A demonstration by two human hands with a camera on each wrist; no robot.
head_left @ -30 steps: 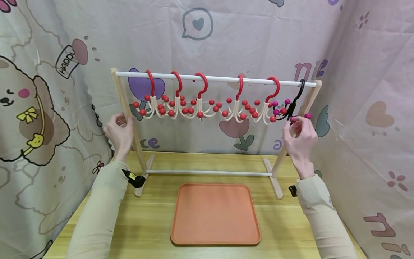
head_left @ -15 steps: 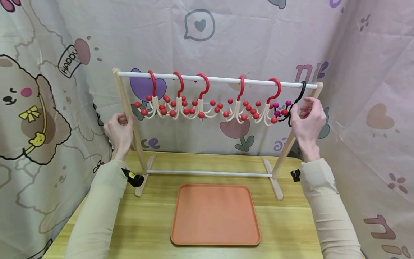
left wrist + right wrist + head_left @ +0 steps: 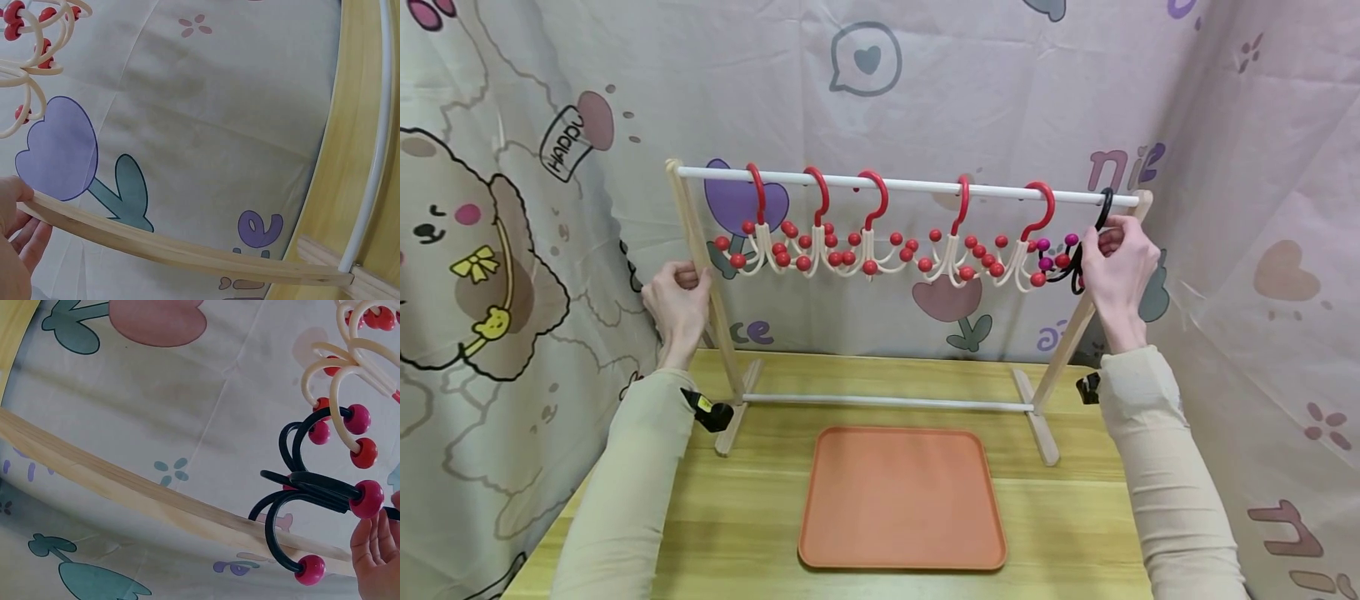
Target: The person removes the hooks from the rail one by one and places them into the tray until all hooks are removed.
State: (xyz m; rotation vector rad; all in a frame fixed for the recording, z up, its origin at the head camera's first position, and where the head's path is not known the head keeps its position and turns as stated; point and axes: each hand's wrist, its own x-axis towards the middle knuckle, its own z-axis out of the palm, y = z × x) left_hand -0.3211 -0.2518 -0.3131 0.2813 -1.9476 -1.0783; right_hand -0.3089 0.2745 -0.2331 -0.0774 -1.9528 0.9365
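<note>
A wooden rack with a white top bar (image 3: 917,185) stands on the table. My left hand (image 3: 677,308) pinches its left upright (image 3: 156,240) between thumb and fingers. From the bar's right end hangs a black multi-arm hanger (image 3: 319,490) with magenta balls. My right hand (image 3: 1120,275) holds this black hanger by its stem, just below the hook, and covers part of it. Several cream hangers (image 3: 951,250) with red hooks and red balls hang along the bar to the left. The closest cream hanger (image 3: 356,369) overlaps the black one's arms.
In front of the rack an orange tray (image 3: 902,500) lies on the wooden table (image 3: 730,517). The rack's lower white rod (image 3: 887,402) runs between its two feet. Printed cloth (image 3: 865,100) surrounds the table at the back and both sides.
My right hand has left the black hanger's lower part, moved up and slightly right, and now holds the stem near the hook. My left hand stays on the upright.
</note>
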